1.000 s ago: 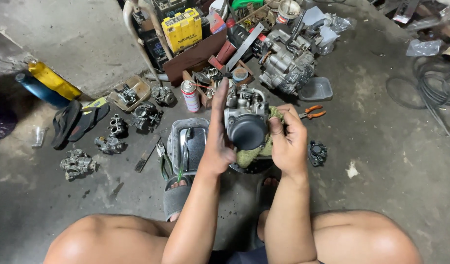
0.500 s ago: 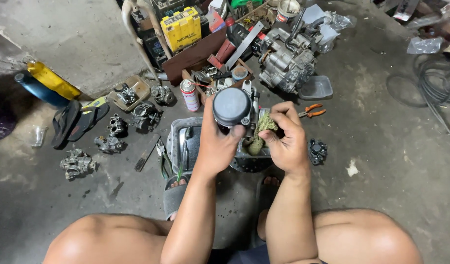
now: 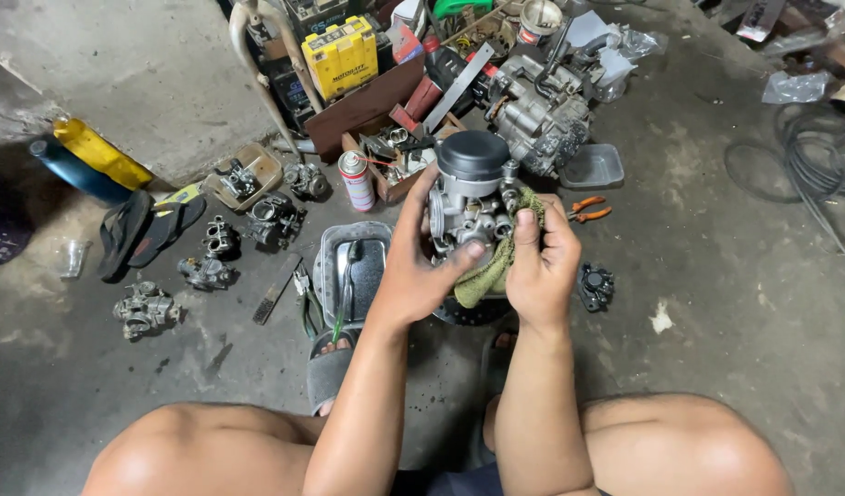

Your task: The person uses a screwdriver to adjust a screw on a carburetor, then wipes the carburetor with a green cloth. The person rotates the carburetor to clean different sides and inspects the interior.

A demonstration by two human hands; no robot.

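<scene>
Holding the carburettor (image 3: 473, 197) upright above the floor, the left hand (image 3: 413, 266) grips its body from 9 o'clock. The right hand (image 3: 542, 262) presses a green rag (image 3: 487, 271) against its 4 o'clock side. Since half a second ago the part has turned, cap now up, exposing a fresh face for wiping. A metal tray (image 3: 354, 266) lies at 8 o'clock, orange pliers (image 3: 583, 209) at 3 o'clock.

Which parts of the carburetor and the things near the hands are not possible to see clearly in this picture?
Head view only:
- Carburetor: its near side is hidden by the left hand and right hand.
- Green rag: mostly covered by the right hand.
- Dark round part under the hands: only its edge shows.
- Metal tray: its contents are too dark to identify.
- Coiled cable: cut off by the right edge.
</scene>
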